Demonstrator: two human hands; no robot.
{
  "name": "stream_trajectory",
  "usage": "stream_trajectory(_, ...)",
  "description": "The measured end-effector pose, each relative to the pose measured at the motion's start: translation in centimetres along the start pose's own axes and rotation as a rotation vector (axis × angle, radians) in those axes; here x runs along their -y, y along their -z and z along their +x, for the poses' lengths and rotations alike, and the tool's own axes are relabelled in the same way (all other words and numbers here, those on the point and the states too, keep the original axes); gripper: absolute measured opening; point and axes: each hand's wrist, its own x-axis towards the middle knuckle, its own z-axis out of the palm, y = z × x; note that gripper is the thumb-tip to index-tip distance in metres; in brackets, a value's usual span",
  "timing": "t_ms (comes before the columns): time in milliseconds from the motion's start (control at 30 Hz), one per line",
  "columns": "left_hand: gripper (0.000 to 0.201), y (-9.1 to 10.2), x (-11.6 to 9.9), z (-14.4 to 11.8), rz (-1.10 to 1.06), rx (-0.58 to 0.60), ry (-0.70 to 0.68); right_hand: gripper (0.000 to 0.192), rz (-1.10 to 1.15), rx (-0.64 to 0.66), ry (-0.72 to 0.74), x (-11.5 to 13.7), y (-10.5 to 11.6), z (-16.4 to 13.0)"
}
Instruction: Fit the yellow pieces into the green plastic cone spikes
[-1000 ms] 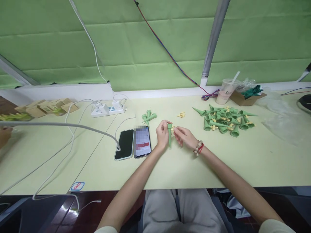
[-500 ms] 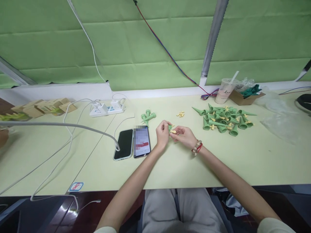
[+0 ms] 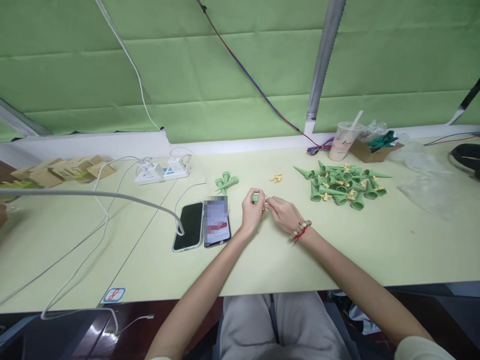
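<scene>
My left hand (image 3: 252, 214) is closed around a green plastic cone (image 3: 255, 198), whose wide end shows above the fingers. Its narrow tip shows faintly below the hand. Against it, my right hand (image 3: 282, 214) pinches a small yellow plastic piece (image 3: 266, 201), mostly covered by the fingertips. Beyond my hands lies a little pile of yellow pieces (image 3: 276, 178). A few green cones (image 3: 226, 182) rest behind the phones, to the left. On the right is a large heap of green cones (image 3: 342, 186), with yellow pieces among or on them.
Two phones (image 3: 188, 226) lie side by side left of my hands. A white power strip (image 3: 162, 173) with cables stands farther back. At the back right are a drink cup (image 3: 342, 142), a cardboard box (image 3: 375, 152) and clear plastic bags (image 3: 425, 195). Small cardboard boxes (image 3: 62, 171) sit far left.
My right hand has turned and come closer to my left, bringing the yellow piece against the green cone. The cone has tilted in my left hand. The whole view has shifted slightly.
</scene>
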Motion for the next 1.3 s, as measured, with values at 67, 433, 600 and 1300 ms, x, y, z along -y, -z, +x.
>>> stream_trajectory(67,0.021,0.0,-0.1,-0.1,0.03,0.012,-0.069,0.023,0.074,-0.022,-0.005,0.1,-0.3,0.0)
stream_trajectory(433,0.027,0.8,-0.5,1.0,-0.006,0.072,-0.111,0.022,0.42,-0.002,-0.092,0.0,0.1,0.7)
stream_trajectory(600,0.028,1.0,-0.6,0.9,0.112,0.009,-0.135,0.019,0.561,0.003,-0.102,-0.2,-0.5,0.8)
stream_trajectory(1300,0.052,1.8,0.9,1.1,0.35,0.296,-0.236,0.027,0.4,-0.434,-0.294,-3.3,1.9,1.8)
